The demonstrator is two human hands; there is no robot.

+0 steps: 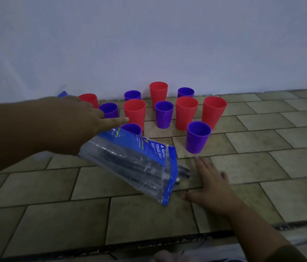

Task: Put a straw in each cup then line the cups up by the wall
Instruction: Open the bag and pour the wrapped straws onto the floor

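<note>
Cannot tell how the left hand grips the bag; the right hand, flat and spread beside the bag, should pinch one straw at its mouth

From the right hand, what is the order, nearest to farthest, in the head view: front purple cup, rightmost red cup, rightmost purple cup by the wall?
1. Front purple cup, just ahead of the right hand.
2. Rightmost red cup, behind it, slightly right.
3. Rightmost purple cup, far back by the wall.
</note>
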